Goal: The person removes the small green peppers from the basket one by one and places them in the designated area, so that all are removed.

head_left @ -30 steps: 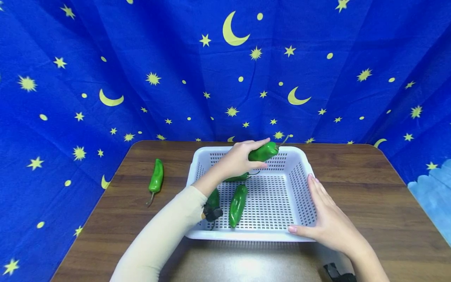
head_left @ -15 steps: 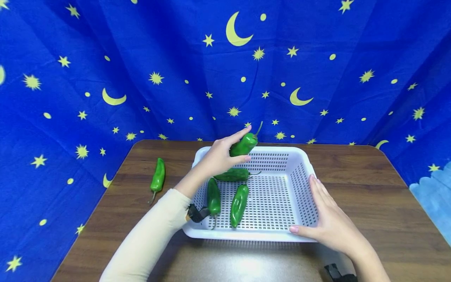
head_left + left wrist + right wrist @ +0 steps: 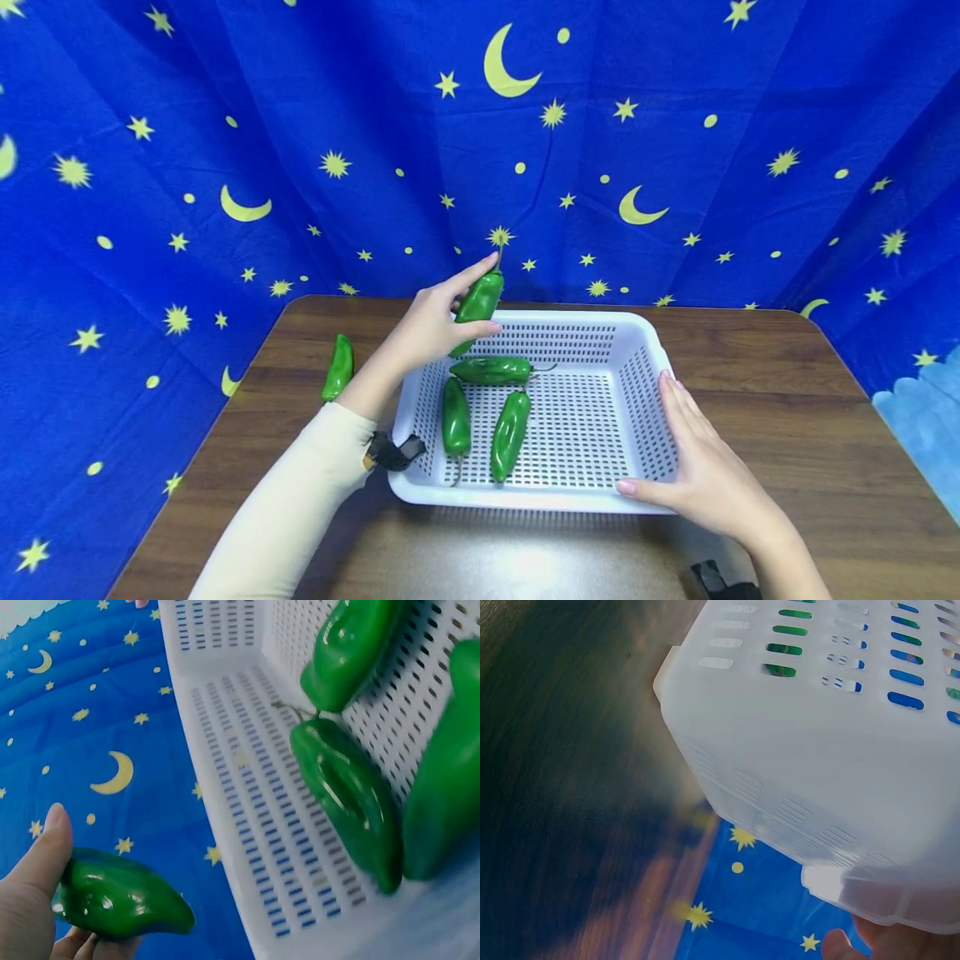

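Near the back left corner of the white plastic basket (image 3: 540,500), my left hand (image 3: 427,325) grips a green chili pepper (image 3: 482,298) between thumb and fingers, stem pointing up. In the left wrist view, that pepper's tapered tip sticks out from the hand, outside the basket wall. Inside the basket, at its left, lie three more: a crosswise pepper (image 3: 491,370), a left pepper (image 3: 455,417) and a middle pepper (image 3: 511,437). My right hand (image 3: 708,467) rests on the basket's front right corner, fingers extended along the right rim and thumb on the front rim.
Another green chili pepper (image 3: 340,367) lies on the brown wooden table (image 3: 750,358) left of the basket, its stem hidden behind my left wrist. A blue curtain (image 3: 390,125) with stars and moons hangs behind. Black straps (image 3: 397,450) circle the wrists.
My left hand has moved left with its pepper, from over the basket's back middle toward its back left corner; the pepper has turned more upright. The right hand stays on the basket corner.
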Motion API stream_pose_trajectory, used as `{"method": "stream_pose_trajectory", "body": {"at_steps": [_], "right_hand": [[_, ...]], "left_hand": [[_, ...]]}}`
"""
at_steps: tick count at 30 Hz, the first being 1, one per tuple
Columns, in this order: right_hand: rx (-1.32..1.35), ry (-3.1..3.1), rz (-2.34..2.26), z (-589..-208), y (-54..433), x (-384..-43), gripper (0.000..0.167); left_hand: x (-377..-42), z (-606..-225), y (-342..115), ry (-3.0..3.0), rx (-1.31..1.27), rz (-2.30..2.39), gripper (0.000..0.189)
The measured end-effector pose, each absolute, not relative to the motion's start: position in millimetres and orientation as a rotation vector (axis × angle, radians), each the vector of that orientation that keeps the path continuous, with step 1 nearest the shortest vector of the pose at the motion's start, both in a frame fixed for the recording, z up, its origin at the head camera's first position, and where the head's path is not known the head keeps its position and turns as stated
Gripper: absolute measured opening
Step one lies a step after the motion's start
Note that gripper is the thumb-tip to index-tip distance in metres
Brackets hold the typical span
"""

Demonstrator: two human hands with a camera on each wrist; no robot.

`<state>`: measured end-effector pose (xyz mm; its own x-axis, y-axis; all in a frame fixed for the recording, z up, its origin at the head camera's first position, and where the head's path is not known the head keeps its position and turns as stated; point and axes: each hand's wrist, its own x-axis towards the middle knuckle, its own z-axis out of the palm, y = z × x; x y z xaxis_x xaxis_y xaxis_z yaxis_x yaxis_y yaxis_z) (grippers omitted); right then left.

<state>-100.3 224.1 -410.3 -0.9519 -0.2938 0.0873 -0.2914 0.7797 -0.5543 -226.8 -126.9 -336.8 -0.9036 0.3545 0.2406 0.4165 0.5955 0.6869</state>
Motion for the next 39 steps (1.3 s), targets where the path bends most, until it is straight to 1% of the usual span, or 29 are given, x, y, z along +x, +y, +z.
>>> {"method": "stream_pose_trajectory", "body": {"at_steps": [8,16,23,29,33,39], "right_hand": [[-0.479,2.954,-0.919,-410,225,-100,0.136],[-0.478,2.958,-0.921,-411,225,-101,0.137],[-0.480,2.953,-0.930,-410,225,-100,0.136],[-0.486,2.965,-0.919,-410,224,-100,0.136],[-0.487,2.968,-0.915,-410,225,-100,0.137],[-0.491,2.976,-0.904,-411,224,-100,0.136]], "left_hand": [[-219,-331,-154,-2.687,-0.576,-1.271,0.091],[-214,-332,-189,-2.691,-0.420,-1.234,0.090],[-208,-356,-222,-2.774,-0.283,-1.059,0.091],[-210,-385,-249,-2.839,-0.129,-1.036,0.089],[-210,-399,-257,-2.927,-0.031,-1.002,0.090],[-210,-416,-253,-3.053,0.104,-0.932,0.097]]}}
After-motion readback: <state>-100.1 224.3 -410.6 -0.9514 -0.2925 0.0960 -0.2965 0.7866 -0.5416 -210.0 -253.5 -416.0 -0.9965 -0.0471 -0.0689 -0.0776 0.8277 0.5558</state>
